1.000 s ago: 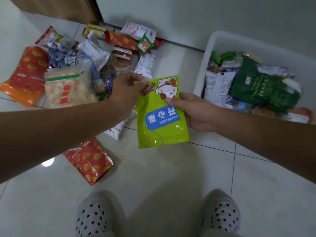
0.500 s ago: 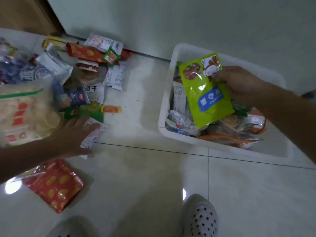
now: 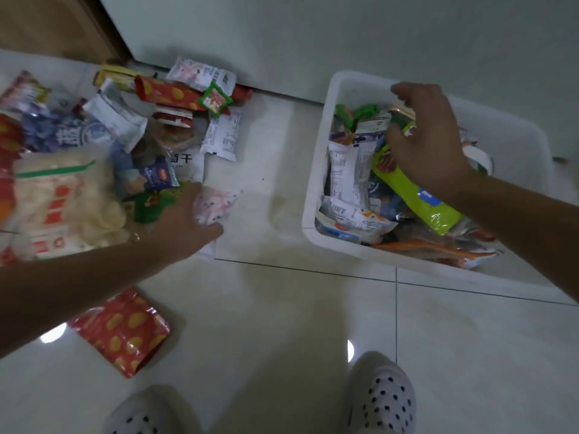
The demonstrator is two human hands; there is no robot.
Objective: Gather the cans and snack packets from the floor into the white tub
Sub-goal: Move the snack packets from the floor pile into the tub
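Observation:
The white tub stands on the floor at the right, holding several snack packets. A lime-green packet lies slanted on top of that pile. My right hand hovers over its upper end with fingers spread, and the packet's top is hidden under the palm. On the left, my left hand closes on a small white and pink packet at the edge of the floor pile. A red packet with yellow ovals lies alone nearer to me.
A heap of packets covers the floor at the left, among them a big clear bag of white crackers and a long red packet by the wall. A wooden door frame rises at the back left. My two dotted slippers are at the bottom.
My right hand carried the lime-green packet from the middle over to the tub, laid it on the pile and spread its fingers. My left hand dropped to the floor pile and closed on the white and pink packet.

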